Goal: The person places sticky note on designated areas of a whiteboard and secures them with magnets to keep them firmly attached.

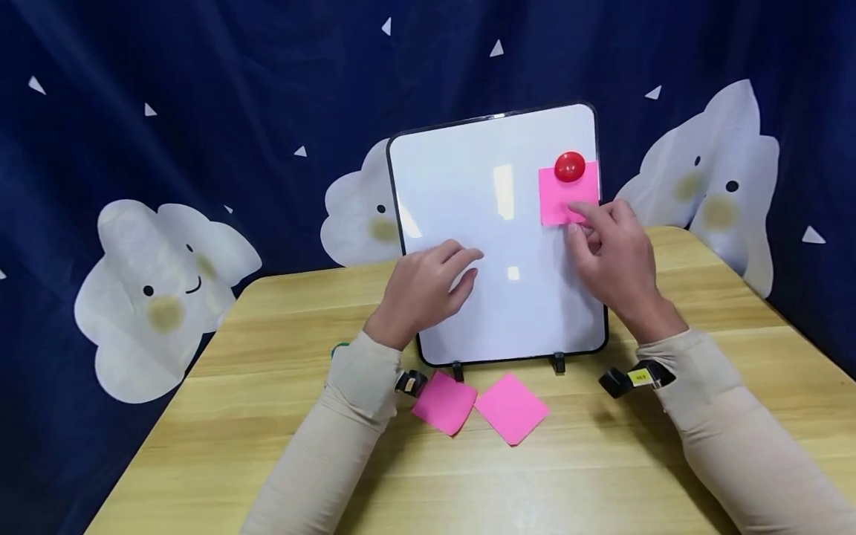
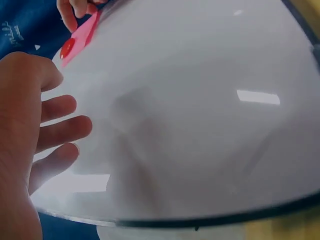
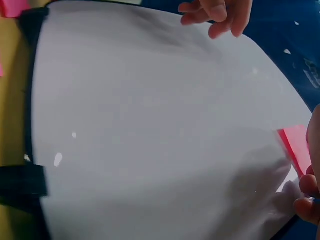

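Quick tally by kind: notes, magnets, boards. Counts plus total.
Pink notes: 3, one on the board under the magnet with the right hand touching its lower edge, two on the table
Red magnet: 1
Whiteboard: 1, left hand resting on it
Total: 5

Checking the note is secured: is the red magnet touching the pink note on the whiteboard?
Touching. The head view shows the red magnet sitting on the pink note's top edge, overlapping it with no gap.
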A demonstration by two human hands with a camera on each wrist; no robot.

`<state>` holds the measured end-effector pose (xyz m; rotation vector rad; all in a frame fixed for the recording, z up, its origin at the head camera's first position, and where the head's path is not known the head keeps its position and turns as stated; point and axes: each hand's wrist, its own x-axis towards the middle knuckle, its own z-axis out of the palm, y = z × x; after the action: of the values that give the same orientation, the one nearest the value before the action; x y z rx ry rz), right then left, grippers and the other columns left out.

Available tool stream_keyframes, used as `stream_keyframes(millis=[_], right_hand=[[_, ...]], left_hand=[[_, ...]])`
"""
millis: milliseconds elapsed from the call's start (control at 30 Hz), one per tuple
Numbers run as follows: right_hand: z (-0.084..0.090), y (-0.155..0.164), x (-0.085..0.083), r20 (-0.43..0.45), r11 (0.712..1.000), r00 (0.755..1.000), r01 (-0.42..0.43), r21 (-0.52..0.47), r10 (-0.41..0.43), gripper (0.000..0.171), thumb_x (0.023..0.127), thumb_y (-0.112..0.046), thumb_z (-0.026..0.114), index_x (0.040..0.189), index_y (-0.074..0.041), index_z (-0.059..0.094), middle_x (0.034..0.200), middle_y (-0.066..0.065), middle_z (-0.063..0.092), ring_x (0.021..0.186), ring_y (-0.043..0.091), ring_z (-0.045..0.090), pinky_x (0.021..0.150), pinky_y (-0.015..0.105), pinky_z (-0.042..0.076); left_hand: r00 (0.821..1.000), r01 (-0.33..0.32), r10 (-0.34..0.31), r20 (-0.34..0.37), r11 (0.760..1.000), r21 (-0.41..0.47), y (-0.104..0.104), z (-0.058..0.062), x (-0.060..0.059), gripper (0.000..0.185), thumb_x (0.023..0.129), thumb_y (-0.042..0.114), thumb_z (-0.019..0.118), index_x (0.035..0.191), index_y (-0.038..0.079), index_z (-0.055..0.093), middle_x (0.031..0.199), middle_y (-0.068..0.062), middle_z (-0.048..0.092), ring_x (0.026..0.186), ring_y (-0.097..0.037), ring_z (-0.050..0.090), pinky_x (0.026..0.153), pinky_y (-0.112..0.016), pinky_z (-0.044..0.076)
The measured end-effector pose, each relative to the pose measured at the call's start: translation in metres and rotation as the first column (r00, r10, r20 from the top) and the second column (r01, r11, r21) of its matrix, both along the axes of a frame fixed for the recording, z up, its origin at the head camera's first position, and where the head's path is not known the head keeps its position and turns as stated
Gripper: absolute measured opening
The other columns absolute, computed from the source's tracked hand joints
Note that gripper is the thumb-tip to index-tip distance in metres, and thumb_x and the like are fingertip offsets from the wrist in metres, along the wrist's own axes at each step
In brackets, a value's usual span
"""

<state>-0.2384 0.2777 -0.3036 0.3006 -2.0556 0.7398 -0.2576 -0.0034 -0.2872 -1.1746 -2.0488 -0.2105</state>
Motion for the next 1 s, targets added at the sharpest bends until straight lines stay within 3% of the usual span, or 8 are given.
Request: stream_keyframes(millis=[233, 367, 600, 733, 1000], right_hand=[[-0.013, -0.007, 0.011, -0.065, 0.992, 0.990, -0.124, 0.025, 0.126, 0.028, 0.089, 0.001, 0.064, 0.115, -0.003, 0.074, 0.083, 0.013, 0.057, 0.072, 0.022, 0.052, 0.065, 0.027, 0.037], [-0.018, -0.014, 0.018, -0.050, 0.980, 0.980, -0.187, 0.064, 0.191, 0.029, 0.087, 0.003, 0.065, 0.114, -0.003, 0.074, 0.082, 0.010, 0.058, 0.069, 0.018, 0.052, 0.063, 0.023, 0.039], [-0.031, -0.023, 0.026, 0.078, 0.956, 0.962, -0.271, 0.115, 0.263, 0.027, 0.088, 0.003, 0.065, 0.111, -0.006, 0.075, 0.082, 0.001, 0.057, 0.070, 0.010, 0.051, 0.061, 0.020, 0.042], [-0.039, -0.025, 0.028, 0.171, 0.923, 0.925, -0.362, 0.129, 0.339, 0.025, 0.088, 0.002, 0.067, 0.109, -0.007, 0.075, 0.079, -0.004, 0.053, 0.069, 0.009, 0.048, 0.059, 0.021, 0.041], [-0.043, -0.036, 0.036, 0.390, 0.850, 0.821, -0.505, 0.153, 0.417, 0.018, 0.092, -0.005, 0.066, 0.107, -0.011, 0.075, 0.079, -0.010, 0.053, 0.070, 0.008, 0.049, 0.060, 0.026, 0.045]], left_hand=[[0.999, 0.029, -0.028, -0.018, 1.000, 0.009, -0.016, -0.016, 0.009, 0.020, 0.094, 0.018, 0.064, 0.110, 0.010, 0.074, 0.092, -0.002, 0.071, 0.061, -0.013, 0.060, 0.049, -0.024, 0.044], [1.000, 0.025, -0.025, 0.005, 1.000, 0.016, -0.025, -0.027, 0.015, 0.019, 0.093, 0.018, 0.066, 0.107, 0.010, 0.075, 0.091, -0.002, 0.071, 0.060, -0.012, 0.059, 0.048, -0.024, 0.044], [0.988, 0.000, -0.013, 0.157, 0.996, 0.084, -0.040, -0.043, 0.023, 0.015, 0.093, 0.017, 0.065, 0.100, 0.010, 0.076, 0.083, 0.001, 0.067, 0.062, -0.008, 0.060, 0.051, -0.020, 0.045], [0.983, -0.030, 0.016, 0.183, 0.997, 0.076, -0.044, -0.050, 0.026, 0.015, 0.094, 0.018, 0.064, 0.098, 0.012, 0.077, 0.081, 0.003, 0.065, 0.061, -0.005, 0.057, 0.050, -0.020, 0.043], [0.972, -0.057, 0.026, 0.235, 0.990, 0.128, -0.050, -0.060, 0.030, 0.015, 0.094, 0.020, 0.064, 0.095, 0.013, 0.078, 0.079, 0.005, 0.063, 0.060, -0.006, 0.054, 0.050, -0.021, 0.041]])
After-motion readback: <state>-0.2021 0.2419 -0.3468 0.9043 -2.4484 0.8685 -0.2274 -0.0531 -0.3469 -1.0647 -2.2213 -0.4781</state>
